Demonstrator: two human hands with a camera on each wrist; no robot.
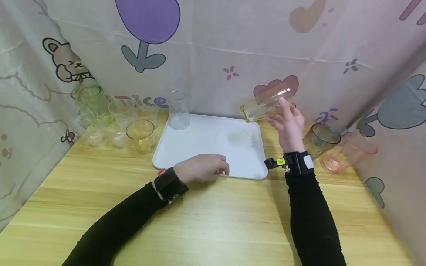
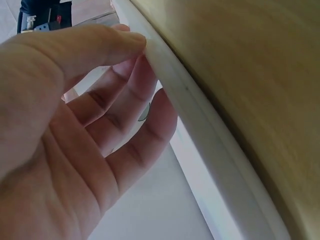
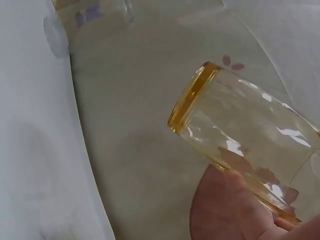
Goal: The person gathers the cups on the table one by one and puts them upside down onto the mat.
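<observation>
The surface [image 1: 213, 221] is pale wood with a lengthwise grain. A white tray [image 1: 213, 147] lies flat on it near the back, with one clear cup [image 1: 179, 110] upside down in its far left corner. To the tray's left a cluster of cups [image 1: 110, 118] stands on the wood, clear, greenish and amber. To the tray's right a dark cup [image 1: 320, 140] and a pink cup [image 1: 349, 151] lie on their sides, just beside each other.

A tray [image 1: 213, 147] is lying at the bench's [image 1: 213, 221] back edge, cups [image 1: 116, 122] standing left, two cups [image 1: 336, 147] lying right.
</observation>
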